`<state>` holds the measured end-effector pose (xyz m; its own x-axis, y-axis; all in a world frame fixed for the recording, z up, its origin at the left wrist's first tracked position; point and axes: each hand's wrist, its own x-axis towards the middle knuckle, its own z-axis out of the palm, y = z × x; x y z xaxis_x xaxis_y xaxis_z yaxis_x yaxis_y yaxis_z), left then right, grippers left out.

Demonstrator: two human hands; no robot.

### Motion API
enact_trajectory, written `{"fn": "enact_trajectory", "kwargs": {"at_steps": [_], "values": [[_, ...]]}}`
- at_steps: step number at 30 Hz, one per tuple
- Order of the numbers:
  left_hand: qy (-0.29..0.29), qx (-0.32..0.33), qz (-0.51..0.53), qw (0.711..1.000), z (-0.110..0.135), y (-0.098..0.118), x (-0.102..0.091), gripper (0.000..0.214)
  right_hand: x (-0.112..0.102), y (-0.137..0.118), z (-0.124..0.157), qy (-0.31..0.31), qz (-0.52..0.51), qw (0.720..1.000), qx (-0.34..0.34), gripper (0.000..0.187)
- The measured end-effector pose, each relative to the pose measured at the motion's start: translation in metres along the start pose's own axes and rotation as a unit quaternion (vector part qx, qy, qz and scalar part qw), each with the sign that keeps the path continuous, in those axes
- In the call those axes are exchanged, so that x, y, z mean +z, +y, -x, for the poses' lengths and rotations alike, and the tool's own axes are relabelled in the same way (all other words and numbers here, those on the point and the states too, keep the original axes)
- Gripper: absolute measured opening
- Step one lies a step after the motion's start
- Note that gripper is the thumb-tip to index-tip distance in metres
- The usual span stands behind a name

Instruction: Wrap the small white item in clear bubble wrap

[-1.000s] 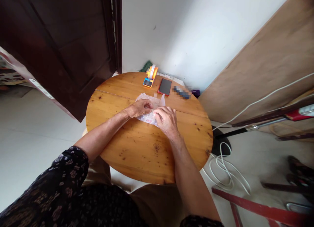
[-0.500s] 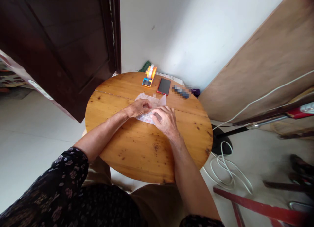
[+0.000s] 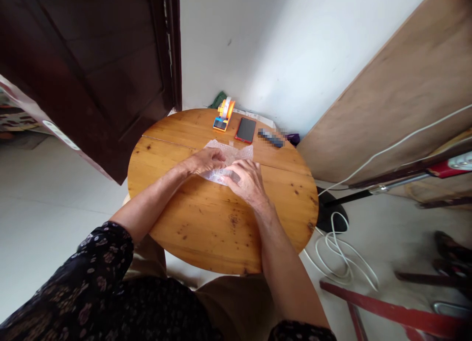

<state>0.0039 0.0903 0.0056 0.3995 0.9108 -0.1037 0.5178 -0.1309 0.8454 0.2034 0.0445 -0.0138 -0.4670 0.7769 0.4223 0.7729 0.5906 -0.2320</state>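
A sheet of clear bubble wrap [image 3: 236,153] lies on the round wooden table [image 3: 206,223], with its far edge spread flat. At its left side my left hand [image 3: 206,161] curls its fingers down onto the near fold of the wrap. My right hand [image 3: 246,179] is bent over the right part, thumb and fingers gripping the plastic. Under the fingers the near portion looks folded and shows faint coloured print; whether anything is inside, I cannot tell. Both fingertips are partly hidden.
Behind the wrap stand an orange tape dispenser [image 3: 224,113], a phone in a red case [image 3: 246,130] and a dark, partly blurred object [image 3: 270,137]. A dark door [image 3: 92,60] is at the left. White cable [image 3: 337,252] coils on the floor at the right, near a red frame [image 3: 387,306].
My right thumb has shifted slightly left and down, opening a little away from the fingers. The wrap's far right corner lies more spread out. My left hand has moved slightly left.
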Motion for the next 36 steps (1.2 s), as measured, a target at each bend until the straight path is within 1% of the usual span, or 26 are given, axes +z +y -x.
{"fn": "enact_trajectory", "kwargs": {"at_steps": [3, 6, 8, 12, 14, 16, 17, 19, 20, 23, 26, 29, 32, 36], "values": [[-0.008, -0.001, -0.067, 0.998, 0.005, -0.002, -0.02, 0.044, 0.0, 0.0, -0.001, 0.003, 0.006, 1.0, 0.003, 0.022], [-0.005, -0.019, -0.14, 0.99, 0.006, -0.003, -0.033, 0.045, 0.001, 0.001, -0.001, 0.004, 0.007, 1.0, 0.002, 0.022], [-0.011, -0.036, -0.166, 0.985, 0.005, -0.001, -0.035, 0.042, 0.001, 0.001, -0.001, 0.005, 0.007, 1.0, 0.001, 0.022], [-0.015, -0.066, -0.209, 0.975, 0.007, 0.001, -0.03, 0.032, 0.002, 0.001, -0.001, 0.005, 0.015, 1.0, 0.001, 0.024], [0.013, -0.078, -0.237, 0.968, 0.011, 0.0, -0.03, 0.027, 0.001, 0.0, -0.002, 0.001, 0.019, 1.0, 0.002, 0.025], [0.056, -0.102, -0.243, 0.963, 0.018, -0.003, -0.033, 0.031, 0.001, -0.001, -0.002, -0.002, 0.024, 1.0, 0.002, 0.025], [0.069, -0.121, -0.229, 0.963, 0.021, -0.004, -0.035, 0.037, 0.001, -0.001, -0.002, -0.002, 0.027, 1.0, 0.001, 0.025], [0.057, -0.18, -0.171, 0.967, 0.028, -0.006, -0.037, 0.047, 0.001, -0.002, -0.002, -0.003, 0.031, 1.0, -0.001, 0.026], [0.047, -0.205, -0.143, 0.967, 0.03, -0.006, -0.037, 0.049, 0.0, -0.002, -0.002, -0.003, 0.033, 0.999, -0.002, 0.026], [0.026, -0.248, -0.092, 0.964, 0.031, -0.005, -0.032, 0.043, 0.0, -0.002, -0.002, -0.007, 0.039, 0.999, -0.002, 0.025], [0.024, -0.266, -0.068, 0.961, 0.027, -0.003, -0.023, 0.035, 0.0, -0.002, -0.002, -0.013, 0.045, 0.999, -0.001, 0.025], [0.049, -0.282, -0.035, 0.958, 0.021, -0.004, -0.017, 0.033, 0.0, -0.003, -0.002, -0.012, 0.047, 0.999, -0.001, 0.026], [0.072, -0.269, 0.018, 0.96, 0.02, -0.004, -0.013, 0.032, -0.001, -0.004, -0.002, -0.012, 0.046, 0.999, 0.0, 0.027], [0.073, -0.252, 0.081, 0.962, 0.022, 0.0, -0.011, 0.02, -0.003, -0.006, -0.002, -0.02, 0.045, 0.999, -0.002, 0.031]]}}
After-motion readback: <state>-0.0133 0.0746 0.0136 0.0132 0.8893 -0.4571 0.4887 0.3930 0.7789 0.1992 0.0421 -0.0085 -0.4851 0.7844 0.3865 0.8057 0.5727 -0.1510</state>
